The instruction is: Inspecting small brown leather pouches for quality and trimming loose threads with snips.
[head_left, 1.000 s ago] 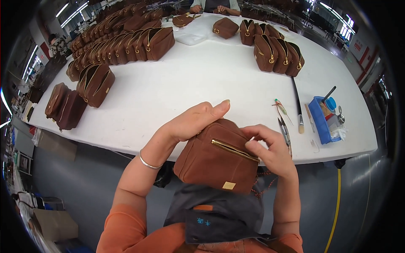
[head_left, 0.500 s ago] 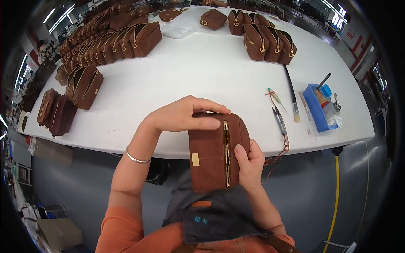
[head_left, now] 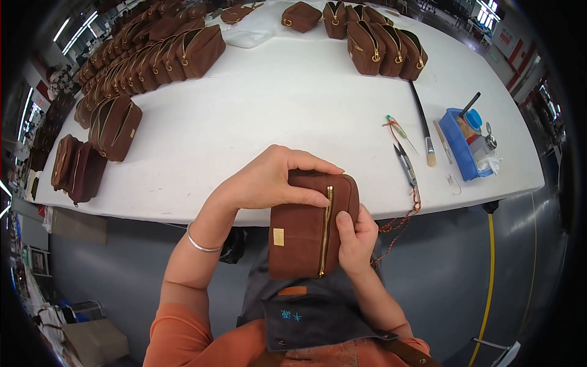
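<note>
Holding item: one brown suede pouch (head_left: 306,229) with a gold zip running lengthwise and a small gold plate on its face, zip shut so the contents cannot be seen, held upright in front of the person's apron (head_left: 306,312), just off the near edge of the white table (head_left: 275,104). Blue tray (head_left: 463,147), right side of table: holds a blue-capped bottle, a dark-handled tool standing up and small metal bits, not all legible. Beside the tray, loose on the table: a long-handled brush (head_left: 423,125), a pair of thread snips (head_left: 405,164), a green-tipped tool with thread (head_left: 396,128). A red-brown cord (head_left: 400,221) hangs from the table edge down past the right wrist. Far right: a group of matching pouches (head_left: 382,46), standing. Far left: a long row of the same pouches (head_left: 147,58), with a few darker ones (head_left: 76,171) at the near left corner. Left hand (head_left: 269,183): curled over the top end of the pouch, thumb along the front by the zip, fingers closed on it; bangle on the wrist. Right hand (head_left: 356,235): wrapped around the right side, thumb pressed flat by the zip, gripping firmly.
</note>
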